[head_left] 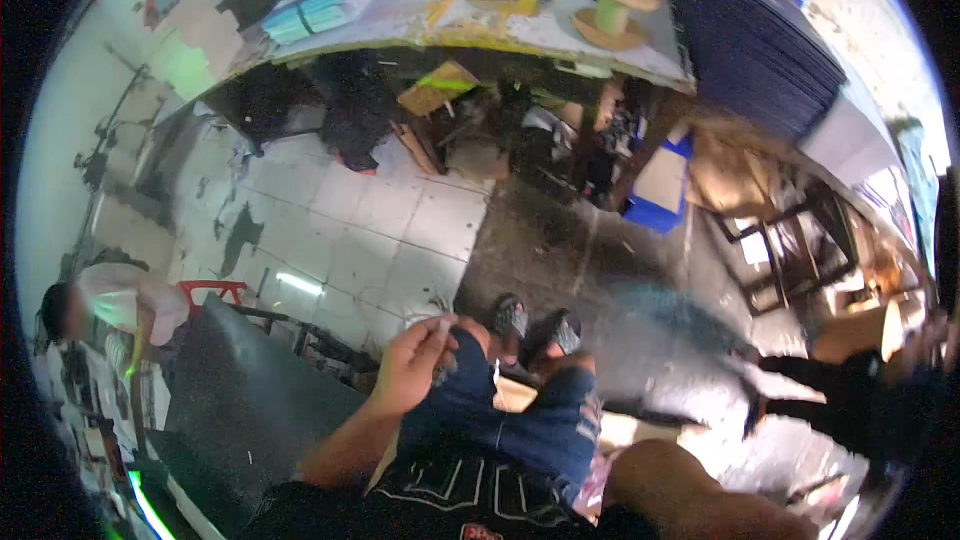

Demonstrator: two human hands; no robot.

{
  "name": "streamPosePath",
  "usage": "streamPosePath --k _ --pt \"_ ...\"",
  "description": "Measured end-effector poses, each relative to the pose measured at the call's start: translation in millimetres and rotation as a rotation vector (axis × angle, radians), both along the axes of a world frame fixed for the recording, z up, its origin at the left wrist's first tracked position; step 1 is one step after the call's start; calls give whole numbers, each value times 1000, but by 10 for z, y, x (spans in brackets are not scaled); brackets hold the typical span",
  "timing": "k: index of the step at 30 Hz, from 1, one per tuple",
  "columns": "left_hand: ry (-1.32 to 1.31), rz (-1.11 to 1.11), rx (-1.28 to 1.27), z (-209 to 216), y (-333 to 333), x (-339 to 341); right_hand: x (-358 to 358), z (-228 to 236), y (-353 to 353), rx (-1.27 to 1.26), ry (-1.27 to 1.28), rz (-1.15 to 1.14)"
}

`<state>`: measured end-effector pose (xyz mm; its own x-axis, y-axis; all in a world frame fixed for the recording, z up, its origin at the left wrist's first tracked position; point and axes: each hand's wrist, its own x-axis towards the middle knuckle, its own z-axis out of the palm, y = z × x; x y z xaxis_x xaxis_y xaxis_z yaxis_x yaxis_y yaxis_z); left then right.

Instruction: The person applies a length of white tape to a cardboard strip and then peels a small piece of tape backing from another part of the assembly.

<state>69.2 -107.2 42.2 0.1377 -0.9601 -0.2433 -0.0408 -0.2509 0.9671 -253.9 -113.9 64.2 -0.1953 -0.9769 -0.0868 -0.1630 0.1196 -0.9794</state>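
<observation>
My left hand (408, 370) is raised over my left thigh, thumb and fingers pinched together. A small pale bit shows at the fingertips, too blurred to name. On my right side, the bare right arm (670, 490) is bent near the lower edge, and its hand is out of sight. Below my hands are my dark blue shorts (535, 425) and my sandalled feet (538, 325) on the floor.
A long worktable (400, 25) ahead bears bundled sheets (335, 0) and a spool (612, 8). Dark stacked sheets (750, 50) stand at right, near a dark frame (790, 250). Another person (130, 305) bends at far left; a dark-clothed person (870, 395) is at right.
</observation>
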Motion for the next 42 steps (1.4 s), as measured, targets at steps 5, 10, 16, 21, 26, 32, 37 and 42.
streamPosePath --k 5,10,16,21,26,32,37,42 --pt "-197 -2 274 -191 -670 -15 232 -173 -1329 74 -92 166" --pt "-117 135 315 -79 -1172 2 639 7 -2623 -65 29 299" --pt "-273 263 355 735 -1284 167 1657 460 -4762 -604 847 365" --pt "-256 337 179 1394 -1352 362 1872 702 -5543 -632 771 475" --pt "-122 501 -58 1727 -1570 308 1936 1345 -3771 -176 120 1026" --pt "-89 69 -116 2021 -1979 505 2319 1645 -2489 147 -405 827" --pt "-236 -112 -271 2247 -2141 624 2377 1901 -2564 211 -355 742" --pt "-38 -401 -226 2346 -2169 676 2057 2364 -3111 -240 45 351"
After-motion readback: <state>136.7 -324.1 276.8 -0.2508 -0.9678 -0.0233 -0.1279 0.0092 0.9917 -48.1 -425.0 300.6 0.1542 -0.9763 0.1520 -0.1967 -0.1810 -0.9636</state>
